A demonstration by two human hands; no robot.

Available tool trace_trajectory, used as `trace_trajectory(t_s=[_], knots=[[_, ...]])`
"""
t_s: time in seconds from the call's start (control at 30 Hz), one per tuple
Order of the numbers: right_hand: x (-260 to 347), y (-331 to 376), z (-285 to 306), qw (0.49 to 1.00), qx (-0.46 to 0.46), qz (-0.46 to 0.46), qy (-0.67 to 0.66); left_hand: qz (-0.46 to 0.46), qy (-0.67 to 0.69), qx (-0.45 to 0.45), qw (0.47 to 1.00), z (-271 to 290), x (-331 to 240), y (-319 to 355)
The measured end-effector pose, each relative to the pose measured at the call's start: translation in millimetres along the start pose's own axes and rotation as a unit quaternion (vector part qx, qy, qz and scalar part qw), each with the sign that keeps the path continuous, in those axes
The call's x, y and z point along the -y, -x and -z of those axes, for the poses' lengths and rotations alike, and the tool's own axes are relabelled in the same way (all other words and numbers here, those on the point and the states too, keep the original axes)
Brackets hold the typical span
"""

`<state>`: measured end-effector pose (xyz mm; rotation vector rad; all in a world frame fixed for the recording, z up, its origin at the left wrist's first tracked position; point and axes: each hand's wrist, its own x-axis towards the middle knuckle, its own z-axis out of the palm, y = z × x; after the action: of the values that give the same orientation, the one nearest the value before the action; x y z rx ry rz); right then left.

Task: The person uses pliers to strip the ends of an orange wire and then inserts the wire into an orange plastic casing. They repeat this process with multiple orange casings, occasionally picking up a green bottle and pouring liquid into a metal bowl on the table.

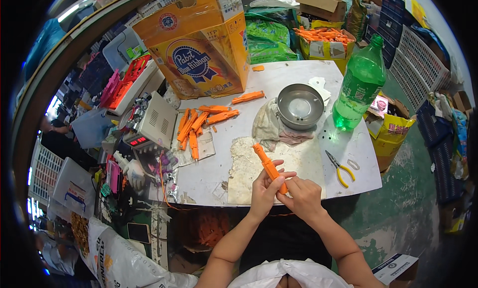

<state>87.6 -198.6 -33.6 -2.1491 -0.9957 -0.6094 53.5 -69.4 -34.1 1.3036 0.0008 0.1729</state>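
Note:
Over the near edge of the white table, my left hand [263, 192] is closed round a long orange plastic piece [269, 167], its narrow tip pointing up and to the left. My right hand [304, 197] pinches the lower end of that same piece, so both hands meet on it. Under them lies a worn, stained board [245, 163]. Several similar orange pieces [193, 127] are heaped to the left, and a single one [248, 97] lies farther back. Yellow-handled pliers [340, 169] rest to the right of my right hand, beside a small metal loop [353, 164].
A metal bowl [284, 105] sits on a crumpled cloth [266, 123] beyond my hands. A green bottle [359, 84] stands at the right edge. An orange carton [199, 49] is at the back left, near a beige machine with a red display [158, 120]. Another box [326, 50] holds many orange pieces.

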Motion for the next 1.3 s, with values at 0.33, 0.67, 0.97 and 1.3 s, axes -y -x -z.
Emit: trace_trajectory(t_s=[0.33,0.67,0.97,1.3], knots=[[-82,-22,-1,0.971,-0.028,-0.219,0.096,-0.143,-0.241,-0.116,0.953,19,41,8],[-80,-19,-6,0.960,0.025,-0.255,0.116,-0.098,-0.218,-0.147,0.960,20,45,10],[-77,-17,-2,0.956,0.036,-0.274,0.103,-0.084,-0.222,-0.143,0.961,19,45,11],[-79,-15,-6,0.959,0.022,-0.257,0.121,-0.095,-0.243,-0.138,0.955,18,43,10]])
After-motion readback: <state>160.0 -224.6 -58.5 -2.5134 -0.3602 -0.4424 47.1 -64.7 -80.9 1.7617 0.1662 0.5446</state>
